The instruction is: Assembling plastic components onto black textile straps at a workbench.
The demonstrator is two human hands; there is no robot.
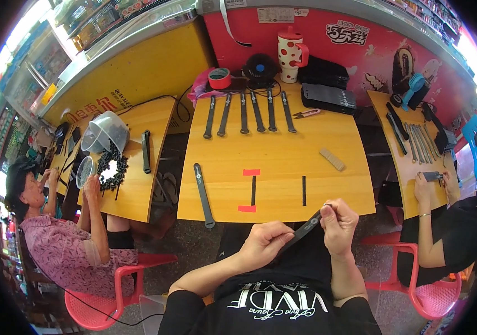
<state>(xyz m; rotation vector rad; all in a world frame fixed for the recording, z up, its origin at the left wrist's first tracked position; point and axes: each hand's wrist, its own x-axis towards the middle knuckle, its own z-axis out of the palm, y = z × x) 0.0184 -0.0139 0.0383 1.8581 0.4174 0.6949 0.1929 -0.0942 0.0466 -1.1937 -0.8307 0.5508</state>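
Observation:
A dark grey strap [307, 225] with a small pale mark is stretched at a slant above my lap, just off the table's near edge. My left hand [265, 243] pinches its lower end. At the upper end my right hand [339, 226] is closed round it, hiding the tip. Nearby on the wooden table [227, 159], a black strip [253, 190] lies between two pieces of red tape [251, 172]. A second black strip [304, 191] lies to its right. Another grey strap [203, 195] rests alone at the table's left side.
Several grey straps [243, 113] form a row at the back, beside red-handled snips [308, 114] and a dark stack [328, 97]. A tan ribbed block [332, 159], tape roll [220, 79] and spotted tumbler [290, 58] stand farther off. People work at tables on both sides.

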